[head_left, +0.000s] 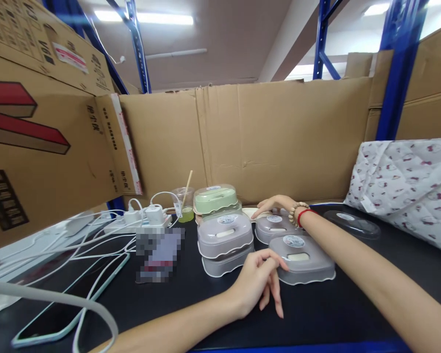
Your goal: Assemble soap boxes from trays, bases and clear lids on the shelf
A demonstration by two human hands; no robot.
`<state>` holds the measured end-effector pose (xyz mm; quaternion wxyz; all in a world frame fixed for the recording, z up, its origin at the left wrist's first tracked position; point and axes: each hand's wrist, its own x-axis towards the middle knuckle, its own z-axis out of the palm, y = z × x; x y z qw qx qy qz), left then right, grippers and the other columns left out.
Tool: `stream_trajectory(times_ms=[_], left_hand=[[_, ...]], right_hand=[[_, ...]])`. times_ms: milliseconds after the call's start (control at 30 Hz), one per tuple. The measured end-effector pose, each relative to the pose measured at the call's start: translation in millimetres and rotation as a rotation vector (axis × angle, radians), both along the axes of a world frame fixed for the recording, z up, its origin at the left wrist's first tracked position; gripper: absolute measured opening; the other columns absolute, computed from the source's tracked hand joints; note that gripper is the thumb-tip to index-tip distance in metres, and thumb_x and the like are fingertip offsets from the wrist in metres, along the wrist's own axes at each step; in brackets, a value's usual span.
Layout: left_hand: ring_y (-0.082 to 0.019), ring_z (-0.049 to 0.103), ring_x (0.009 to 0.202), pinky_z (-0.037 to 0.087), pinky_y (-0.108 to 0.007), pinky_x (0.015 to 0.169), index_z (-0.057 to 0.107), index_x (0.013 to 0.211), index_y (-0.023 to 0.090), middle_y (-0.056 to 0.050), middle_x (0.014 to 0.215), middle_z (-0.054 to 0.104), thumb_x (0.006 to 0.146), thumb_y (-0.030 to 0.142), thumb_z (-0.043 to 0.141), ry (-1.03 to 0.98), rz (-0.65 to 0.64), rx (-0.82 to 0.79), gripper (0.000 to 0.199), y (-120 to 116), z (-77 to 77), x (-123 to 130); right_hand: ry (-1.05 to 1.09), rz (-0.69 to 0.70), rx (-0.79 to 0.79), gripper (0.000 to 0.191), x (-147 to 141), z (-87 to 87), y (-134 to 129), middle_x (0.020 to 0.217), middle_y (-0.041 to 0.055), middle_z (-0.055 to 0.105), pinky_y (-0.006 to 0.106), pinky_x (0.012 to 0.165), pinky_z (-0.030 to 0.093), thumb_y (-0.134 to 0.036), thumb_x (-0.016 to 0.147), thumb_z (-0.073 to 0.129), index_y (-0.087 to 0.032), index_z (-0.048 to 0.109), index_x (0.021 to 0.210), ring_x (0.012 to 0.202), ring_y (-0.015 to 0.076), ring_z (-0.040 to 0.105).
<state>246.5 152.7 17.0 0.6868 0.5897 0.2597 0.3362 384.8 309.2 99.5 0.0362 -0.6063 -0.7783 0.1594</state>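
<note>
My left hand (259, 282) hovers at the front edge of a gray lidded box (303, 267), its fingers apart and nothing held. My right hand (279, 203) reaches over a second gray lidded box (274, 228) farther back, with fingers spread toward a pale item (250, 213) that it partly covers. To the left stand two stacked gray boxes (226, 240) with clear lids. Behind them is a green lidded box (216, 198) on top of another one. A loose clear dark-looking lid (353, 224) lies to the right of my right forearm.
A plastic cup (186, 214) with a straw stands beside a power strip (123, 227). White cables run over a phone (73, 299) at the left. Cardboard (286, 137) walls the back; a quilted patterned bag (407, 181) sits at the right.
</note>
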Motion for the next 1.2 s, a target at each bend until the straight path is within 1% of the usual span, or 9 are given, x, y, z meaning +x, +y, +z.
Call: stream_trajectory(times_ms=[133,333,500,633,733,833,900,1033,1200], left_hand=[[-0.010,0.049,0.033,0.016,-0.015,0.025,0.055,0.094,0.011,0.000,0.045,0.052,0.071,0.035,0.044,0.018,-0.091,0.042,0.036,0.3,0.4,-3.0],[-0.010,0.054,0.039,0.021,-0.016,0.029,0.063,0.106,0.005,-0.004,0.056,0.058,0.073,0.031,0.042,-0.019,-0.189,0.117,0.047,0.6,-1.7,-7.0],[-0.013,0.054,0.040,0.028,-0.017,0.030,0.058,0.110,0.005,-0.007,0.061,0.059,0.072,0.049,0.050,-0.035,-0.115,0.065,0.059,8.9,-2.2,-4.9],[-0.013,0.056,0.049,0.036,-0.018,0.038,0.054,0.120,0.009,-0.009,0.073,0.062,0.074,0.052,0.047,0.082,-0.140,0.145,0.063,4.2,-0.2,-3.1],[-0.013,0.056,0.063,0.043,-0.023,0.054,0.064,0.110,0.012,-0.012,0.082,0.063,0.076,0.037,0.047,0.285,-0.050,0.638,0.045,-6.3,0.1,-3.4],[-0.021,0.055,0.089,0.044,-0.033,0.077,0.067,0.108,0.017,-0.014,0.101,0.062,0.078,0.031,0.048,0.426,0.025,1.291,0.038,-14.5,0.4,-3.8],[-0.029,0.047,0.114,0.039,-0.040,0.091,0.061,0.117,0.019,-0.013,0.124,0.054,0.080,0.030,0.048,0.495,-0.038,1.449,0.041,-16.4,1.8,-2.8],[-0.032,0.021,0.136,0.021,-0.050,0.106,0.049,0.130,0.020,-0.007,0.144,0.032,0.083,0.029,0.049,0.615,-0.132,1.260,0.048,-13.5,5.2,0.2],[-0.030,0.014,0.138,0.010,-0.050,0.109,0.044,0.134,0.021,-0.009,0.146,0.028,0.083,0.037,0.051,0.536,0.019,0.978,0.053,-5.5,0.6,-2.4]], right_hand=[[0.060,-0.022,0.027,0.055,0.4,-11.6,3.5,0.118,0.0129,0.058,0.038,0.074,0.050,-0.041,0.053,0.073,-0.016,0.065,0.102,0.099,0.0323,0.058],[0.310,-0.096,0.187,0.037,3.4,-16.1,-2.2,0.092,0.0120,0.066,0.034,0.075,0.049,-0.015,0.051,0.072,-0.009,0.067,0.086,0.086,0.0269,0.061],[0.642,-0.197,0.445,0.025,12.4,1.0,-3.7,0.098,0.0098,0.066,0.028,0.084,0.046,-0.014,0.066,0.063,-0.011,0.066,0.091,0.095,0.0205,0.060],[0.921,-0.308,0.532,0.035,25.4,20.9,-5.9,0.108,0.0108,0.063,0.024,0.069,0.050,-0.023,0.078,0.054,-0.013,0.057,0.112,0.090,0.0166,0.061],[1.096,-0.264,0.460,0.035,38.2,29.3,-19.5,0.110,0.0090,0.062,0.020,0.058,0.049,-0.025,0.083,0.046,-0.016,0.055,0.116,0.077,0.0117,0.062],[1.294,-0.065,0.174,0.028,53.9,28.5,-43.4,0.103,0.0070,0.065,0.019,0.059,0.050,-0.020,0.079,0.049,-0.016,0.060,0.104,0.071,0.0105,0.061],[1.336,-0.025,-0.008,0.024,64.3,23.2,-60.0,0.095,0.0059,0.066,0.021,0.059,0.050,-0.017,0.071,0.057,-0.017,0.062,0.095,0.069,0.0120,0.061],[1.350,-0.193,-0.088,0.024,76.2,8.0,-79.9,0.088,0.0045,0.067,0.021,0.058,0.049,-0.010,0.066,0.059,-0.017,0.061,0.089,0.067,0.0127,0.061],[1.581,-0.341,-0.065,0.023,79.0,-2.7,-82.9,0.091,0.0046,0.067,0.023,0.065,0.049,-0.013,0.071,0.050,-0.016,0.060,0.091,0.069,0.0119,0.061]])
